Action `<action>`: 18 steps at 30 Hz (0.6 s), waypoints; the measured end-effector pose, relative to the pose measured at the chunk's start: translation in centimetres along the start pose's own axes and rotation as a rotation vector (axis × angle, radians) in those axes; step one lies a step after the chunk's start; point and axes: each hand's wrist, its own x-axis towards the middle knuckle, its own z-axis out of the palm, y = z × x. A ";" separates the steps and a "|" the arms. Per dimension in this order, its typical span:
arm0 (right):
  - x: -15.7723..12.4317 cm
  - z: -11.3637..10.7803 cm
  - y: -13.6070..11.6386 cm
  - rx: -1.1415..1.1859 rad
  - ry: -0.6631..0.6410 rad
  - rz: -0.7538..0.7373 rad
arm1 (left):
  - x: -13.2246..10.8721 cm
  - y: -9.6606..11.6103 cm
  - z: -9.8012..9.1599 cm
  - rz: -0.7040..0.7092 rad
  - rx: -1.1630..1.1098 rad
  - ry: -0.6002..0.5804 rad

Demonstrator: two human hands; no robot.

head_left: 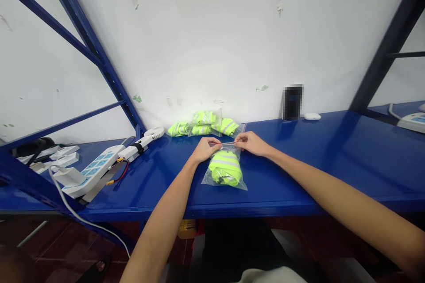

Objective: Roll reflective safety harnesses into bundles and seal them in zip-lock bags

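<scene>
A clear zip-lock bag [206, 180] lies on the blue table [279, 177] in front of me. Inside it is a folded neon-yellow reflective vest [226, 168] with silvery stripes. My left hand [206, 149] pinches the left end of the bag's zip edge between thumb and fingers. At the right end of the same edge, my right hand [251, 143] has its thumb and fingers closed on the plastic. The edge is stretched straight between the two hands, on the side away from me.
Several bagged neon-yellow vests [203, 123] are heaped against the wall. To the left are a white power strip [99, 168], a small white fan [154, 132] and a cable with yellow connectors [123, 170]. A blurred dark device [292, 102] and a white case [312, 116] stand at the back right.
</scene>
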 end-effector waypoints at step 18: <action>-0.3 0.7 -0.7 -0.083 -0.011 -0.164 | -0.7 1.1 1.0 0.126 0.022 -0.047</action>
